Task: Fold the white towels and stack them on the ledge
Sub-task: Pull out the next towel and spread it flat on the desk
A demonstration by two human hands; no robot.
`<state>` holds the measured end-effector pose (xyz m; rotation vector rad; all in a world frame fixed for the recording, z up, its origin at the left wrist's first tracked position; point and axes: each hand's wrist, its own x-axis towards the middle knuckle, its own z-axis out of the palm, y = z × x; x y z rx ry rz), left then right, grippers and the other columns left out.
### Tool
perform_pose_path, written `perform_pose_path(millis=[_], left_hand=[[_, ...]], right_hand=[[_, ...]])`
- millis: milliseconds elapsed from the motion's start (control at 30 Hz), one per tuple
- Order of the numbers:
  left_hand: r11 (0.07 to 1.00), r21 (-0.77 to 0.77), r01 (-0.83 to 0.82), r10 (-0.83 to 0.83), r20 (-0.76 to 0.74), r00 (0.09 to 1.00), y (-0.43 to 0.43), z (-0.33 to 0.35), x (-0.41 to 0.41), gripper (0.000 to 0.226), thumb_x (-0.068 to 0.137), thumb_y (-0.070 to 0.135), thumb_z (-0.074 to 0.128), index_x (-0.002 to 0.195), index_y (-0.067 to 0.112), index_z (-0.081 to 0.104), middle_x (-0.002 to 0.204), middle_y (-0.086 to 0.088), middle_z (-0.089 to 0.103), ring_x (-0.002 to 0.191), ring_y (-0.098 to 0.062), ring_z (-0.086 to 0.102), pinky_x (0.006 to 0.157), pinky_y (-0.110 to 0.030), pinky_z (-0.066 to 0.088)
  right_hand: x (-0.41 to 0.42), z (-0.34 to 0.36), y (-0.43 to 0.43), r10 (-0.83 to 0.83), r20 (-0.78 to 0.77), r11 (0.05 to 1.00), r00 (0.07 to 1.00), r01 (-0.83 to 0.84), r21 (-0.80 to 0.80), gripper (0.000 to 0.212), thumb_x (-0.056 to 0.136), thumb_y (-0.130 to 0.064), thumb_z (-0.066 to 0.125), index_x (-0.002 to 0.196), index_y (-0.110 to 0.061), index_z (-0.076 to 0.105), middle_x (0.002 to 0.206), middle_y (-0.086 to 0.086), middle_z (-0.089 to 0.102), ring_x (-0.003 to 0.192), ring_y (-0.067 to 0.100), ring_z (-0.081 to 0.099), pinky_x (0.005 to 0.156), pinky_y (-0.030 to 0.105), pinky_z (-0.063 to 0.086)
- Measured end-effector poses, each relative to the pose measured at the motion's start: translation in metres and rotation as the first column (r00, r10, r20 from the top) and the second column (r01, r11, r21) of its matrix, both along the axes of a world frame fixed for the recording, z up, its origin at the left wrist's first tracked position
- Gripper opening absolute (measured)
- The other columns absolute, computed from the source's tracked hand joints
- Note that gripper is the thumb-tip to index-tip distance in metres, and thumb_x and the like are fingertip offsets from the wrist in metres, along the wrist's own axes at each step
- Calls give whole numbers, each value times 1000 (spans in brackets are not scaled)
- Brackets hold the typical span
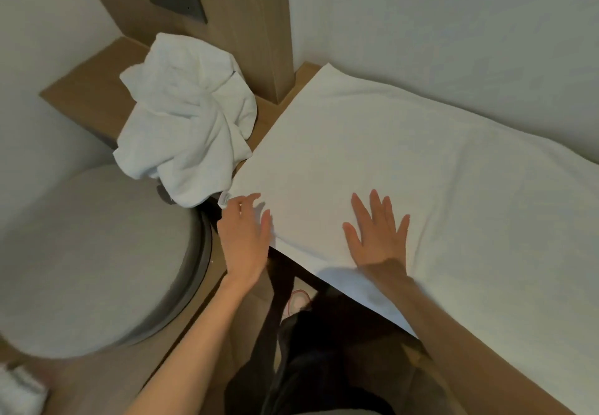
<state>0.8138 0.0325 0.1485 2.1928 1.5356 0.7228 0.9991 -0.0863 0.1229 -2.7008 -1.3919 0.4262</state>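
My right hand (379,239) lies flat on the spread white towel (405,155), fingers straight and splayed. My left hand (246,242) is at that towel's near left corner, fingers loose and apart, gripping nothing. The towel is soft terry with faint creases, laid wide along the pale wooden ledge (90,90). To its left a crumpled white towel (188,113) is heaped on the ledge, drooping over a round grey lid (90,252). Behind stands a wood-grain panel (249,25).
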Motion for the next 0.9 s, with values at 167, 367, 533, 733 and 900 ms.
perform_pose_path(millis=[167, 367, 533, 733, 900], left_hand=[[871, -366, -328, 424, 223, 878, 10, -7, -16, 63, 84, 35, 69, 132, 8, 39, 130, -9, 40, 118, -21, 42, 91, -31, 39], [770, -573, -281, 537, 343, 771, 29, -18, -21, 38, 94, 18, 57, 126, 5, 43, 119, -12, 57, 96, -21, 58, 79, -29, 44], [813, -485, -323, 524, 365, 770, 22, -10, -17, 19, 95, 16, 54, 109, 3, 58, 99, -10, 63, 81, -13, 54, 74, -29, 44], [922, -387, -22, 237, 519, 821, -2, 33, 24, 14, 92, 17, 61, 102, 8, 66, 82, 5, 62, 73, 0, 55, 66, -7, 43], [916, -325, 235, 0, 586, 810, -37, 61, 61, 12, 91, 16, 62, 102, 14, 66, 85, 6, 64, 77, -3, 57, 68, -6, 44]], right_hand=[[-24, 15, 16, 116, -70, 993, 991, -116, 9, 55, 101, -46, 17, 152, -35, -2, 161, 0, -7, 148, 22, -7, 118, 51, -1], [-31, 6, 22, 164, -60, 976, 985, -171, -138, 58, 102, -46, 13, 150, -32, -14, 160, -1, -17, 147, 25, -13, 117, 51, -1], [-19, 17, 23, 191, -188, 972, 963, -212, -98, 59, 102, -42, 28, 153, -27, 3, 161, -2, -7, 148, 22, -6, 119, 41, 2], [13, 47, 9, 45, -580, 988, 814, 50, 147, 49, 100, -23, 46, 147, -14, 34, 156, 4, 28, 143, 18, 27, 115, 28, 20], [42, 72, -28, -110, -534, 894, 838, 318, 315, 33, 98, -19, 50, 130, -15, 57, 135, 4, 55, 122, 19, 52, 95, 19, 36]])
